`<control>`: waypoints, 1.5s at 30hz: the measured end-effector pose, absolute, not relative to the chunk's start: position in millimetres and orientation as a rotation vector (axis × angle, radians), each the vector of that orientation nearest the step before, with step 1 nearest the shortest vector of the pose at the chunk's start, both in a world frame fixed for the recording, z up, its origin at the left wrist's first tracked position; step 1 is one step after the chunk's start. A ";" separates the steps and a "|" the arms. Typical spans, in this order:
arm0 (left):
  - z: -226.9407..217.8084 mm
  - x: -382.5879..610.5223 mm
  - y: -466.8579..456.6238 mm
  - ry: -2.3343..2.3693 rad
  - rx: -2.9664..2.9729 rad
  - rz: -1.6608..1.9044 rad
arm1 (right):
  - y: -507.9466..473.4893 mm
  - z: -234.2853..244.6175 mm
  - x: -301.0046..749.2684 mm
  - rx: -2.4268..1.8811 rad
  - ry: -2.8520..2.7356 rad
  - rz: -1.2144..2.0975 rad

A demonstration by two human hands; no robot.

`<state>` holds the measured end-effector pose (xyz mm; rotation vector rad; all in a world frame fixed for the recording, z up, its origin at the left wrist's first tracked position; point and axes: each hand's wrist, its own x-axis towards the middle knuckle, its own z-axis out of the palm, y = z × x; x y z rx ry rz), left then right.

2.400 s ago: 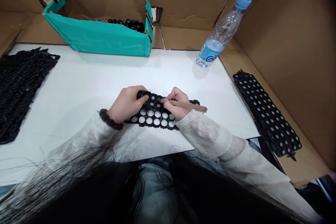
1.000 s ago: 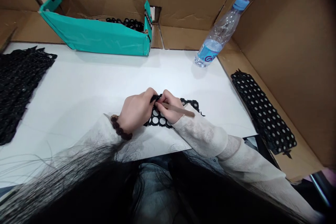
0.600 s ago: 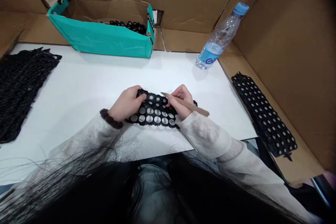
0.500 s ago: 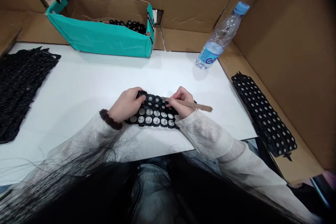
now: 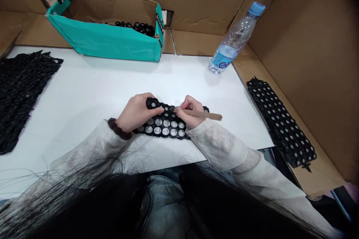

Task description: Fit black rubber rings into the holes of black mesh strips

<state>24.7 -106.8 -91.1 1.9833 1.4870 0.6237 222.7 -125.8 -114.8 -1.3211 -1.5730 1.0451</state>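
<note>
A black perforated sheet [image 5: 165, 125] with rows of round holes lies on the white tabletop [image 5: 92, 93] in front of me. My left hand [image 5: 136, 112] is closed on its left end, thumb on top, holding it a little raised. My right hand [image 5: 189, 114] pinches a thin brown stick tool [image 5: 203, 114] like a pen, and the tip rests on the upper row of holes near my left thumb. The sheet's right end is hidden under my right hand.
A teal-edged cardboard box [image 5: 106, 39] with black ring parts stands at the back. A water bottle [image 5: 232, 41] leans at the back right. Stacks of black perforated sheets lie at far left [image 5: 19, 89] and on the right cardboard [image 5: 280, 119]. Cardboard walls surround the table.
The stick's tip has come down from above the sheet onto its upper holes beside my left thumb. The sheet, bunched between both hands a second ago, lies spread out again.
</note>
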 end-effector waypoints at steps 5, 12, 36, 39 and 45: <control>-83.1 35.9 -120.8 1.370 2.054 0.734 | -129.4 -116.0 217.5 -1.366 -1.724 0.834; -83.6 31.8 -120.5 1.439 2.111 0.843 | -116.9 -121.0 212.3 -1.295 -1.350 0.997; -85.5 10.1 -95.9 1.771 2.062 0.491 | -93.0 -114.9 202.6 -1.007 -1.547 1.120; -84.9 8.3 -94.7 1.780 2.053 0.490 | -85.1 -122.3 199.7 -0.985 -1.606 1.131; -81.8 7.9 -95.8 1.782 1.949 0.349 | -91.1 -127.1 195.9 -1.088 -1.629 1.033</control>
